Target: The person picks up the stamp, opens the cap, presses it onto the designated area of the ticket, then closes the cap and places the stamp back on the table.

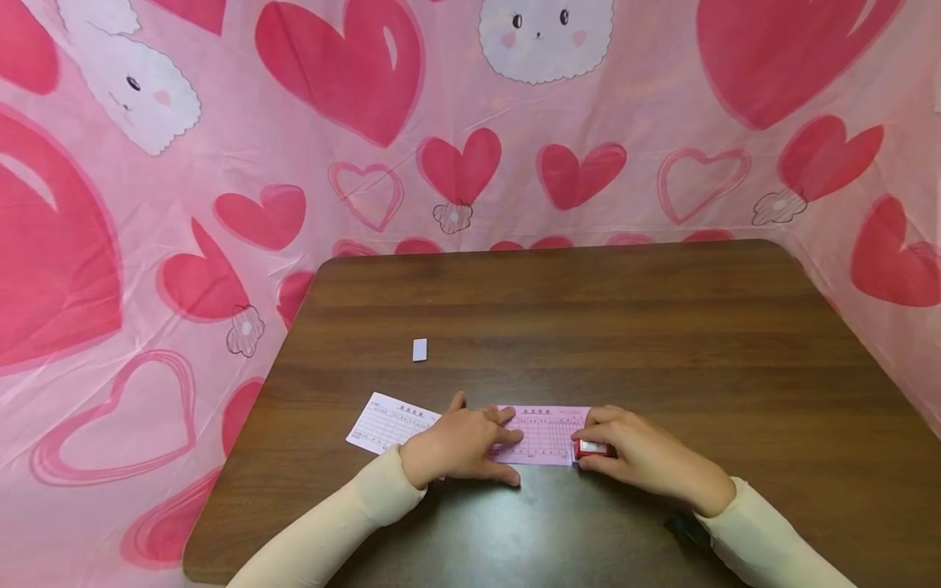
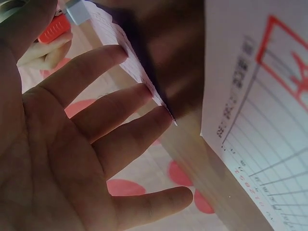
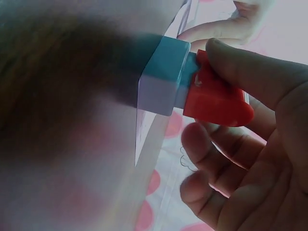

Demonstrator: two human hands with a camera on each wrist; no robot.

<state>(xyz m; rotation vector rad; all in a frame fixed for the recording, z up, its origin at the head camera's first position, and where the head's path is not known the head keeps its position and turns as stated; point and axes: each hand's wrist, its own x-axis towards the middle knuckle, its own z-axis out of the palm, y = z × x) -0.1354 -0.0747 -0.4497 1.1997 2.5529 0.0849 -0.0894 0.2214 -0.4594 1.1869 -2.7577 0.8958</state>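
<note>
A pink printed slip (image 1: 544,433) lies on the table between the hands. My left hand (image 1: 461,445) rests on its left part, fingers spread and fairly straight. With thumb and fingers, my right hand (image 1: 643,453) grips a red hand stamp (image 1: 594,448) at the slip's right end. The right wrist view shows the stamp's red handle (image 3: 219,98) and pale base (image 3: 161,79), the base standing on the slip. Left of my left hand lies a white printed slip (image 1: 385,420), partly hidden by that hand. It bears a red outlined mark (image 2: 272,31) in the left wrist view.
A small whitish rectangular piece (image 1: 420,350) lies farther back on the brown table (image 1: 588,327). Some dark object (image 1: 689,529) sits by the right sleeve, partly covered. Pink heart-patterned cloth (image 1: 507,106) hangs behind and beside the table.
</note>
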